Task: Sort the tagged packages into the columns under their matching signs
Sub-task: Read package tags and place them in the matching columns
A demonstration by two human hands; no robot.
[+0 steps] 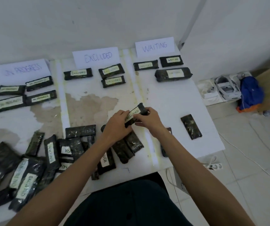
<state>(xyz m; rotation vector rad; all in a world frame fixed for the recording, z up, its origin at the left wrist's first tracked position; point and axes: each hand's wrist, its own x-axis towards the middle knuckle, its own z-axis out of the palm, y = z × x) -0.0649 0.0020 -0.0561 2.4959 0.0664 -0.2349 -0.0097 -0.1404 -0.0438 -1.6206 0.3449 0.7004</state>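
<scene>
Now both hands, left point(118, 122) and right point(148, 120), grip an EXCLUDED-tagged package point(135, 114) mid-counter, which belongs next under the EXCLUDED sign point(96, 57) at the far edge

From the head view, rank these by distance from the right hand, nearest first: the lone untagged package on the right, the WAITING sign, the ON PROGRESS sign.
1. Lone untagged package, right of the right hand.
2. WAITING sign, far ahead by the wall.
3. ON PROGRESS sign, far left.

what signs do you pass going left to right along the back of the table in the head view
ON PROGRESS sign → EXCLUDED sign → WAITING sign. The package held in both the left hand and the right hand reads EXCLUDED, so it matches the middle one.
</scene>
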